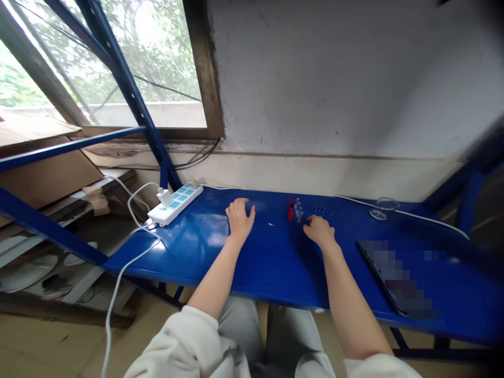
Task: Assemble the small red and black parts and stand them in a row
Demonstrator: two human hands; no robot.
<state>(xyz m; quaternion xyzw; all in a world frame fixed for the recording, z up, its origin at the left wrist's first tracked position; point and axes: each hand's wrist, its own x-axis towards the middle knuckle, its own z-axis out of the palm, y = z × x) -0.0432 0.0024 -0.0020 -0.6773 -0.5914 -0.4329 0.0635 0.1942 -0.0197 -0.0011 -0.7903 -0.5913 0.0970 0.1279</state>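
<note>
- Left hand (240,218): palm down on the blue counter (205,247), fingers spread flat, holding nothing.
- Right hand (319,231): knuckles up, fingers curled under. Cannot tell whether they pinch anything small.
- Small clear vials (298,210) stand upright in a cluster just beyond the right hand, toward the wall. A red piece (291,210) sits against their left side. Too small to count.
- Risk: the vials look light and narrow. A brush from the right knuckles could topple the cluster, and the glossy counter would let them roll.
- Risk: dark blue bits (321,211) lie scattered just beside the vials, nearly the counter's colour. They are easily missed and could be swept off by a wrist.
- Risk: a pale speck (271,224) lies between the hands. Either hand sliding could push it away.
- Risk: a white cable (417,216) runs along the back, past a clear ring (380,212). A snag could drag it through the vials.
- Risk: a dark tablet (394,278) lies near the right forearm, close to the front edge. An elbow shift could nudge it over.
- Power strip (175,205): well apart, far left. Low concern.
</note>
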